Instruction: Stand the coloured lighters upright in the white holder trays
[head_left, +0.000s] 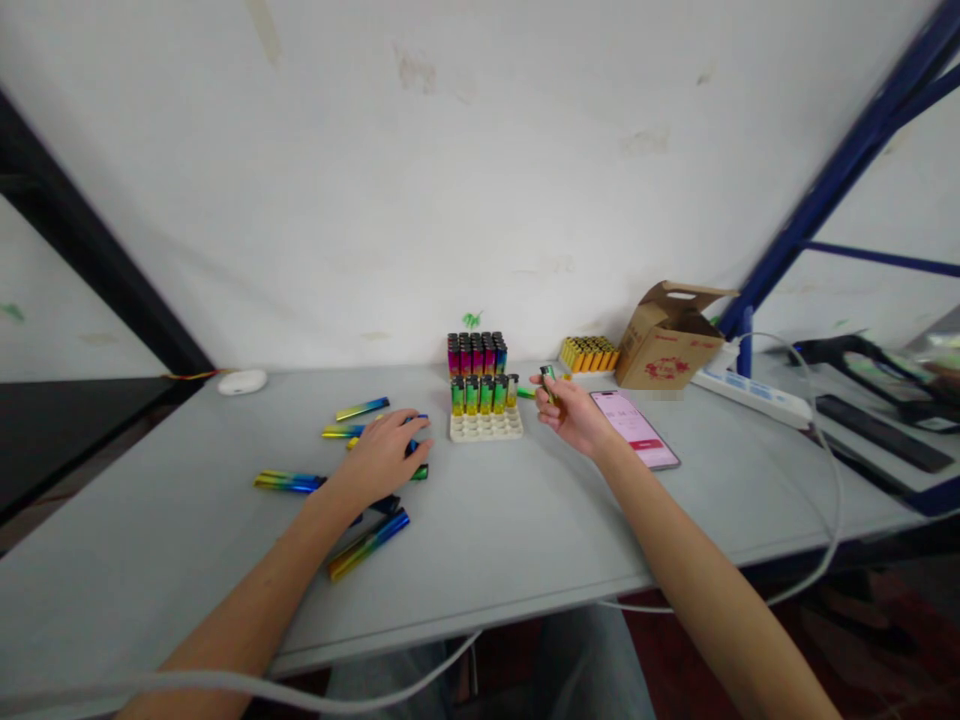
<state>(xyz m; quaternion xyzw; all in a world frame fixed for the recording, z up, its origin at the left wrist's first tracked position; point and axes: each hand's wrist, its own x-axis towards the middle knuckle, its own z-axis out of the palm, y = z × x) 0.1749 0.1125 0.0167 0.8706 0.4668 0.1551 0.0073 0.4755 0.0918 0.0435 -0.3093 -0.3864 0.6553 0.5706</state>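
Observation:
My right hand point(568, 412) pinches a green-and-yellow lighter point(549, 378) upright, to the right of a white tray with holes point(486, 430). A row of green-and-yellow lighters point(486, 396) stands in that tray, and the holes nearer me hold nothing. Behind them, several pink-to-blue lighters point(478, 352) are packed upright in rows. My left hand point(386, 450) rests over a scatter of loose lighters with its fingers apart, hiding some of them. Around it lie a blue-and-yellow lighter point(363, 409), a pair point(289, 482) to the left and others point(369, 545) closer to me.
Yellow-orange lighters point(589, 353) stand in a block near the wall, beside an opened cardboard box point(667, 345). A phone point(634, 428) lies by my right forearm. Further right is a power strip point(754, 397) with a white cable point(834, 480). A white case point(242, 382) sits at the far left.

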